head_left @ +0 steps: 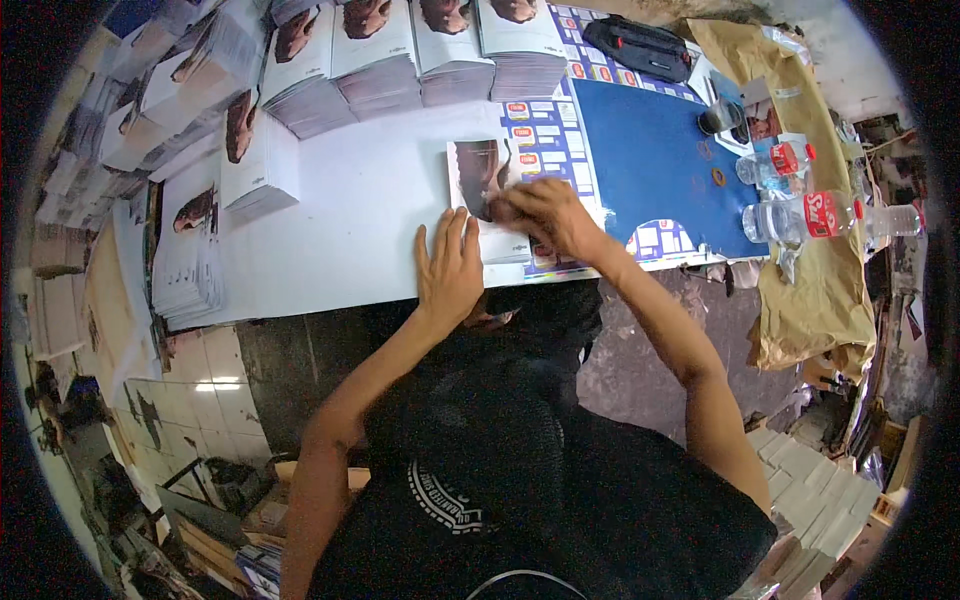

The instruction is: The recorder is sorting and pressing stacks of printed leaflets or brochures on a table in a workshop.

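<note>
A white booklet (472, 160) with a dark brown picture on its cover lies in front of me near the table's front edge. My left hand (450, 270) rests flat at its lower left, fingers stretched out and apart, the fingertips on the cover. Over the booklet's right side is my right hand (552, 212), its fingers curled together and slightly blurred. Whatever those fingers hold, if anything, is hidden. The right hand covers part of the cover picture.
Tall stacks of like booklets (390, 75) line the back; more stacks (265, 165) stand left. A blue mat (640, 140) covers the right, with a brown tape roll (718, 177) on it. Plastic bottles (800, 217) lie at the right edge. A black bag (640, 48) sits behind.
</note>
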A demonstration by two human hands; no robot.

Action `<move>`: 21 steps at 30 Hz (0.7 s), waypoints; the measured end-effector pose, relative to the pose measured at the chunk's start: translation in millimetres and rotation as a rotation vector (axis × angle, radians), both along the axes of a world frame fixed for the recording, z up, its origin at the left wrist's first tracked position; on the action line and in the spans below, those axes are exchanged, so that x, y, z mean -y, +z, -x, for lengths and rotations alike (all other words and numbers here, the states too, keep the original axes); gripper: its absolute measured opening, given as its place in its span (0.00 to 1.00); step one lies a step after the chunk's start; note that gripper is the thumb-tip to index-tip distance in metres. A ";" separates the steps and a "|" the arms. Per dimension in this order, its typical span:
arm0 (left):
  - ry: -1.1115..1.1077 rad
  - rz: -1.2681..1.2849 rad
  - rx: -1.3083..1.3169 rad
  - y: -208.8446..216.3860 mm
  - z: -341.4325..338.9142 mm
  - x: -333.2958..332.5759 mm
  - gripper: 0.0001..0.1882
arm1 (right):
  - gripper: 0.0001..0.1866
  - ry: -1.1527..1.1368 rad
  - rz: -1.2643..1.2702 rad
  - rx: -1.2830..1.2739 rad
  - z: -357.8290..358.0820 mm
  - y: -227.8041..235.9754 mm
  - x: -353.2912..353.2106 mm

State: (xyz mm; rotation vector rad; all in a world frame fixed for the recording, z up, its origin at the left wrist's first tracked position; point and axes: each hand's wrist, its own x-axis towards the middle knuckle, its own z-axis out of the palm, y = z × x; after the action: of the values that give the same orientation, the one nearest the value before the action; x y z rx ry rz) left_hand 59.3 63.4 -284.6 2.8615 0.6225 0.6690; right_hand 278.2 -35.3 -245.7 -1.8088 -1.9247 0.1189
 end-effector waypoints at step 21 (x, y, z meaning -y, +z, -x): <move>-0.110 0.073 0.014 -17.9 40.4 22.4 0.32 | 0.26 0.042 -0.083 -0.108 58.7 25.6 -33.6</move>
State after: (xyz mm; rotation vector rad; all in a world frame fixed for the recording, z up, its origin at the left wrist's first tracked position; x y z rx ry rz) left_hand 18.9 41.0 -302.6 2.7965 0.4738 0.6356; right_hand 219.5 -1.6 -220.1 -1.6749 -1.8654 0.1459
